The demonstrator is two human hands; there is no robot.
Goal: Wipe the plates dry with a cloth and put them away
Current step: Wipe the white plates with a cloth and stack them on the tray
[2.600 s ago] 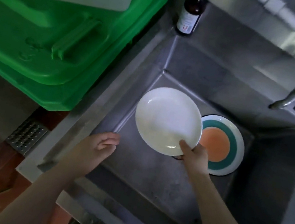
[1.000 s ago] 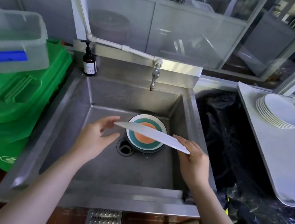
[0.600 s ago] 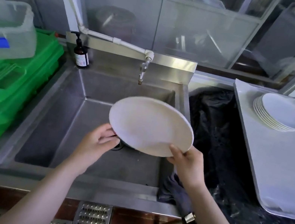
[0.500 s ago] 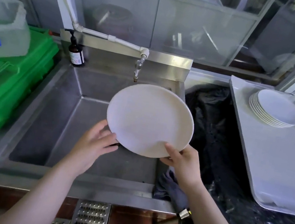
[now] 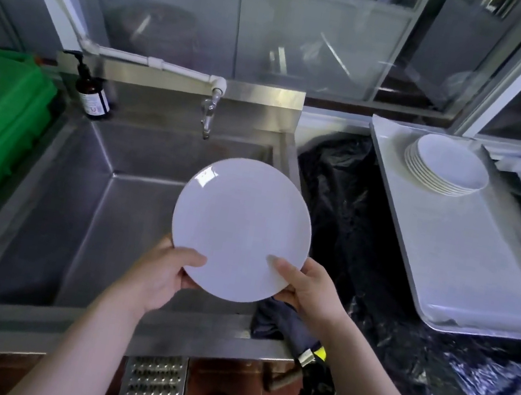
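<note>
plate (image 5: pixel 241 228), white, is held tilted toward the camera above the right part of the sink (image 5: pixel 84 201). left hand (image 5: pixel 162 270) grips its rim at 7 o'clock, thumb on the face; right hand (image 5: pixel 309 287) grips at 5 o'clock, thumb likewise on the face. dark cloth (image 5: pixel 279 320) lies on the sink edge beneath the right hand. at 2 o'clock, stack of plates (image 5: pixel 446 169) rests on tray (image 5: pixel 469 269).

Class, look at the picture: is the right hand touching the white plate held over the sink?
Touching. The head view shows the right hand with its thumb lying on the white plate face at the lower rim.
</note>
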